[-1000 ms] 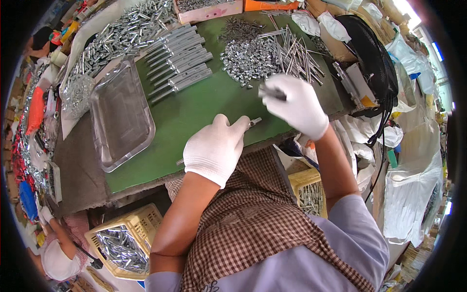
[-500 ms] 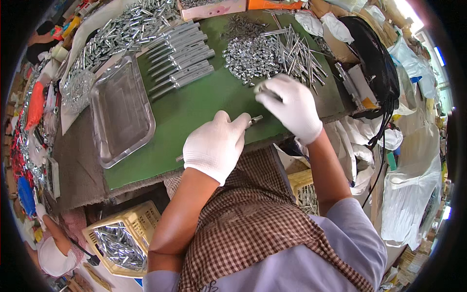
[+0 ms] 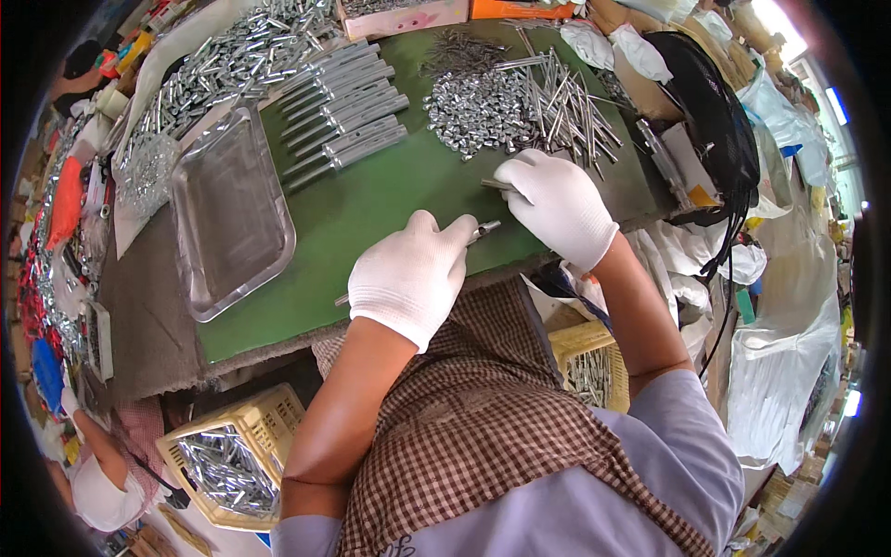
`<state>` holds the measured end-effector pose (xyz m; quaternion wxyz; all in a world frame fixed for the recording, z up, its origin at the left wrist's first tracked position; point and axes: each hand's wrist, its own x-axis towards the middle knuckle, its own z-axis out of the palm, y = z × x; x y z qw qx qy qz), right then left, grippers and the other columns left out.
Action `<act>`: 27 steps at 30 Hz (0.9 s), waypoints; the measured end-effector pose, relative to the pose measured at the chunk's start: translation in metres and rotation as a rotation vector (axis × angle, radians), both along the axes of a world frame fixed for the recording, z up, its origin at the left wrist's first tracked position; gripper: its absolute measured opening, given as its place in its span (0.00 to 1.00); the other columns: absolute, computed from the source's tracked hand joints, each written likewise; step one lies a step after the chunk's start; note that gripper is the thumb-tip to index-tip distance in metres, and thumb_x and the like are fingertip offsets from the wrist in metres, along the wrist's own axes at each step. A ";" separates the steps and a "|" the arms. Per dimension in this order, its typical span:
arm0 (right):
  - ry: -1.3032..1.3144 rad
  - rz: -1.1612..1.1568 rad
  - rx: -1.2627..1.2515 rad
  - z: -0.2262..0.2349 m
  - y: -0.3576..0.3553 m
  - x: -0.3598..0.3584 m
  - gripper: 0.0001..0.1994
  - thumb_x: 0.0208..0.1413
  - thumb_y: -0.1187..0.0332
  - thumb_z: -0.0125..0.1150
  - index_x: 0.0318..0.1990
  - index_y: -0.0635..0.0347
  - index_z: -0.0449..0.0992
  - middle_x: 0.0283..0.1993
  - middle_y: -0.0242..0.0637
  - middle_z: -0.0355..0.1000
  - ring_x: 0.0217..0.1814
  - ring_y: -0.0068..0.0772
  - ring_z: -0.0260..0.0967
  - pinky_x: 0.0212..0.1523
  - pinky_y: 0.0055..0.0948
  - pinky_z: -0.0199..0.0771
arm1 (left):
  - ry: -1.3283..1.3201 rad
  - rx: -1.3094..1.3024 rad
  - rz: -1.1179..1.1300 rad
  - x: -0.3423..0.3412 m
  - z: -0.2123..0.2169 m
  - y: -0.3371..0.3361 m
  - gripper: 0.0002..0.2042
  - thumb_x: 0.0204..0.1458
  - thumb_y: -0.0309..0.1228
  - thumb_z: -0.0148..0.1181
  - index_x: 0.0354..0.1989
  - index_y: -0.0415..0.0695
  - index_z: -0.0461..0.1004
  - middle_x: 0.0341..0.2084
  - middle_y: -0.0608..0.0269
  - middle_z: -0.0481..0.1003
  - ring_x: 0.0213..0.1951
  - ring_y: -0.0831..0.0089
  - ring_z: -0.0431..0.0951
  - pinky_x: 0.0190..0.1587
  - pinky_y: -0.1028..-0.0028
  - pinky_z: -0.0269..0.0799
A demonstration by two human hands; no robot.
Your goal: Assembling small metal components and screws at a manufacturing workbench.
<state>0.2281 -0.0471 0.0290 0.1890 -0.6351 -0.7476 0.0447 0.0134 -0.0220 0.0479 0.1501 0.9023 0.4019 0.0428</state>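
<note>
Fingers of the left hand enclose a metal tube, right of the tray; those of the right hand pinch a slim metal piece, farther right. The tube appears stiff, probably slippery; best gripped mid-length.

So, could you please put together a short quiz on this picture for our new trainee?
1. Short answer: on which side of the lined-up metal tubes does the shallow metal tray lie, as the picture shows it?
2. True or false: the left hand holds nothing.
3. Multiple choice: what does the right hand hold? A, nothing; B, a thin metal piece; C, the shallow metal tray.

Key:
1. Left.
2. False: a silver metal piece is in its grip.
3. B.
</note>
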 end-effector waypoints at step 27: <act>0.054 0.040 -0.046 0.016 -0.021 -0.034 0.07 0.49 0.68 0.60 0.31 0.60 0.71 0.29 0.42 0.69 0.33 0.49 0.71 0.35 0.43 0.71 | 0.056 0.005 -0.049 -0.004 0.001 0.002 0.11 0.58 0.38 0.54 0.48 0.59 0.74 0.30 0.59 0.72 0.27 0.59 0.77 0.29 0.62 0.74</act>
